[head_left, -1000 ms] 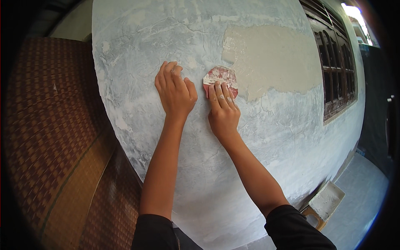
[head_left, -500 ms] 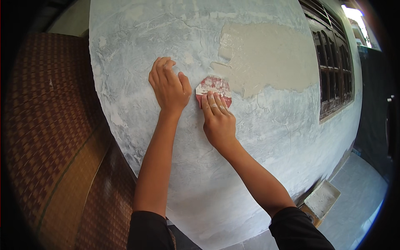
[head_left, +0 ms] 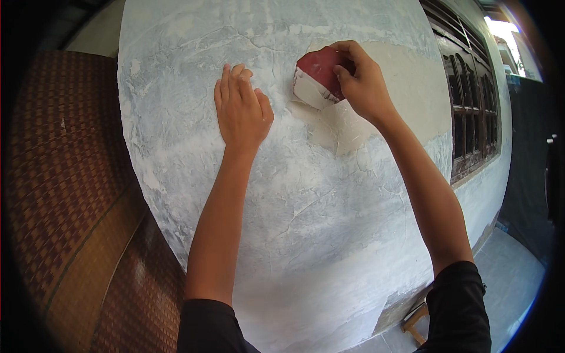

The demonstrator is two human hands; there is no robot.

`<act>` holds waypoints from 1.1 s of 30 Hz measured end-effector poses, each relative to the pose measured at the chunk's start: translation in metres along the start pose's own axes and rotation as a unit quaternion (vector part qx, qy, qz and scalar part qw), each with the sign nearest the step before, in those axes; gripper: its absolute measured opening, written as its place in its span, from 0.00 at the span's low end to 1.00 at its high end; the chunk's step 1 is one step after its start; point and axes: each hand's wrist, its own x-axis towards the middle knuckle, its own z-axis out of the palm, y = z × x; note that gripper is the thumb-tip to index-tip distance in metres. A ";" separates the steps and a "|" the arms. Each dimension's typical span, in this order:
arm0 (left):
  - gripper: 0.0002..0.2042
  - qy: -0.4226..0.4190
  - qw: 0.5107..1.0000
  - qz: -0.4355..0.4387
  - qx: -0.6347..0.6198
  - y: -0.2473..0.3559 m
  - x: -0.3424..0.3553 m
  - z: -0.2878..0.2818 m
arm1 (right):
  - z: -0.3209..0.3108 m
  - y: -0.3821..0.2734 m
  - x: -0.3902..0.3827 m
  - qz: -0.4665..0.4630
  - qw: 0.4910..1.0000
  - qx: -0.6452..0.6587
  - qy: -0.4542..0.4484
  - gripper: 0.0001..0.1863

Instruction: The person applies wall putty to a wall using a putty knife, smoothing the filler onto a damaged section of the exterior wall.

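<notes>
My right hand [head_left: 364,82] grips a red putty spreader [head_left: 322,66], thumb on its near face and fingers around its upper right side. Pale putty coats the spreader's lower edge, which lies against or just off the wall, over the left end of a smooth beige putty patch [head_left: 406,88]. I cannot tell whether it touches. To the left, my left hand [head_left: 242,112] is against the grey-white wall [head_left: 276,229], palm toward it, its fingers stretched up and slightly bent. Nothing shows in it. Cracks and rough streaks mark the wall around both hands.
A dark wooden window [head_left: 474,100] is set in the wall at the right. Brown woven matting [head_left: 70,153] stands along the left side. Part of a wooden stool [head_left: 415,323] shows low on the right, on the tiled floor [head_left: 506,276], beside my sleeve.
My right hand has moved up and right with the spreader, from bare wall to the putty patch, and turned it. My left hand stays nearly in place. My right arm now covers the putty tray's spot.
</notes>
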 end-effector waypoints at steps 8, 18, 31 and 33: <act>0.17 -0.014 1.000 -0.002 -0.006 0.000 -0.003 0.002 | 0.016 0.036 0.016 -0.045 0.998 -0.040 -0.024 0.16; 0.18 -0.022 1.000 -0.007 -0.005 0.002 -0.002 0.000 | 0.010 0.037 0.030 -0.011 0.999 -0.010 0.049 0.18; 0.18 -0.011 1.000 0.005 0.003 -0.004 -0.004 -0.002 | 0.003 0.049 0.024 -0.064 0.996 0.013 -0.062 0.18; 0.18 -0.012 1.000 0.002 -0.003 -0.002 -0.004 0.001 | -0.002 0.052 0.026 -0.061 0.995 -0.023 -0.071 0.18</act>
